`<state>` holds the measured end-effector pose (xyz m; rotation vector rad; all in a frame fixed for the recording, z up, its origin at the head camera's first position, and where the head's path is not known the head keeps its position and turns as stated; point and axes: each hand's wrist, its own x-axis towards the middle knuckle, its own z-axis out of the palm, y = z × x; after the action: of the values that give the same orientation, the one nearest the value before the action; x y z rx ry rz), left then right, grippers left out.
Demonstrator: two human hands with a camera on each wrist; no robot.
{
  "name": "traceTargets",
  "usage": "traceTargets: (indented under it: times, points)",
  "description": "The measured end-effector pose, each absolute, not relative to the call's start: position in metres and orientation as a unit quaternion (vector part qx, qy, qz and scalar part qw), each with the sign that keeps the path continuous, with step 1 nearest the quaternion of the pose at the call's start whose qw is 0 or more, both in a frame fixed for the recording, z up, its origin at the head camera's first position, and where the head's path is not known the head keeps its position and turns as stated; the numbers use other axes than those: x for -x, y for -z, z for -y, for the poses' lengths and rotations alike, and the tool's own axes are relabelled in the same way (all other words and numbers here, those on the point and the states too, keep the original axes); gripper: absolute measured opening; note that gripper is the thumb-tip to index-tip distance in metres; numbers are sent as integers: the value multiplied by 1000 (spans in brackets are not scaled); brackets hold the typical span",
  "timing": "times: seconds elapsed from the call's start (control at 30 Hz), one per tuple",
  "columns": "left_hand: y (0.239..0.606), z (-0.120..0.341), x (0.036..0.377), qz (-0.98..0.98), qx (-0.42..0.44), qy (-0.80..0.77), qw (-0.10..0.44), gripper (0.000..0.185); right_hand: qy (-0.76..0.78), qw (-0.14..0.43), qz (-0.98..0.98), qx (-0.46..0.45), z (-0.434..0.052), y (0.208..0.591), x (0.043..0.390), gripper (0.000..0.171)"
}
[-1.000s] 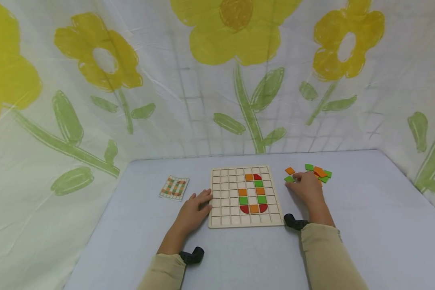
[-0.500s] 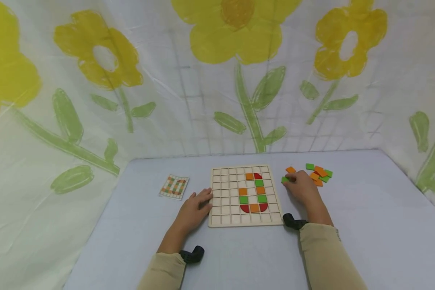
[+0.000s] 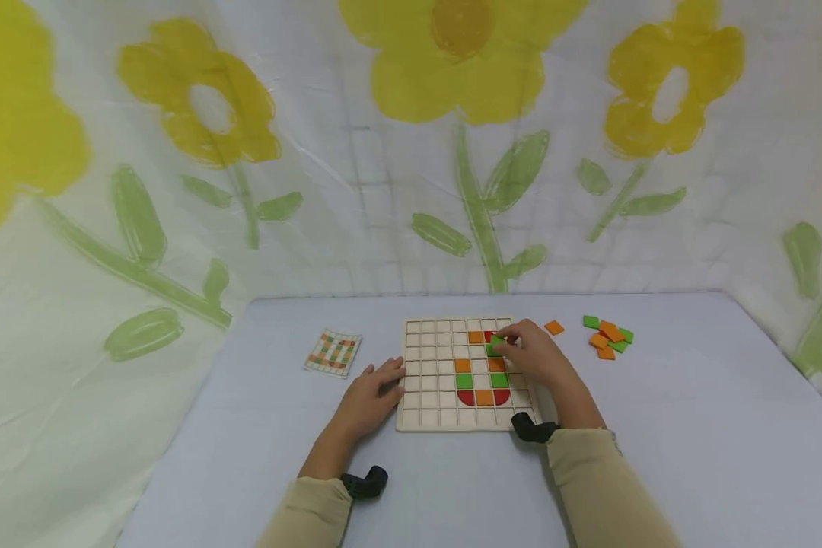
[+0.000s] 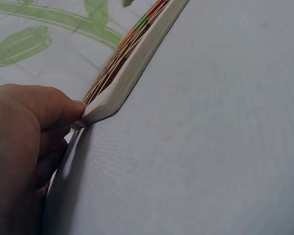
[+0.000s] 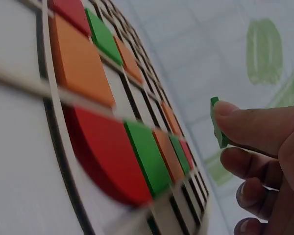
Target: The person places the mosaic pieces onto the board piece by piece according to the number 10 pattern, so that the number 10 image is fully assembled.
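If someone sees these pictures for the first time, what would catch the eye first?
Probably the wooden grid board in the middle of the table, with orange, green and red tiles forming a loop in its cells. Above its upper right part, the right hand pinches a green tile, while the left hand touches the board's left edge. Big yellow flowers fill the backdrop behind.

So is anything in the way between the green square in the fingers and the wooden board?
Nothing visible. The right hand pinches the green tile above the board, with only open air between them. Some squares below already hold tiles; others are empty.
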<state>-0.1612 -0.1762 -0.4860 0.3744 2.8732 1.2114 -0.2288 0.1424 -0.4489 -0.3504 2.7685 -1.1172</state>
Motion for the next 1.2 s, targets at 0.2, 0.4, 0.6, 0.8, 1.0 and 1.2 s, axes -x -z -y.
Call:
traceTargets:
  times: [0.2, 0.4, 0.6, 0.8, 1.0, 1.2]
  points:
    - [483, 179, 160, -915, -127, -383, 4, 39, 350, 79, -917, 174, -96, 446, 235, 32]
    - [482, 174, 159, -913, -131, -386, 2, 38, 296, 66, -936, 178, -84, 449, 235, 31]
    - [483, 175, 160, -916, -126, -382, 1, 38, 308, 60, -935, 165, -82, 454, 236, 30]
    - [482, 176, 159, -915, -119, -386, 4, 39, 312, 48, -935, 160, -84, 455, 239, 23]
    - [481, 176, 159, -917, -118, -381, 3, 38, 319, 64, -936, 135, -101, 450, 239, 24]
    - [481, 175, 160, -919, -108, -380, 6, 38, 342, 14, -939, 44, -147, 449, 243, 34]
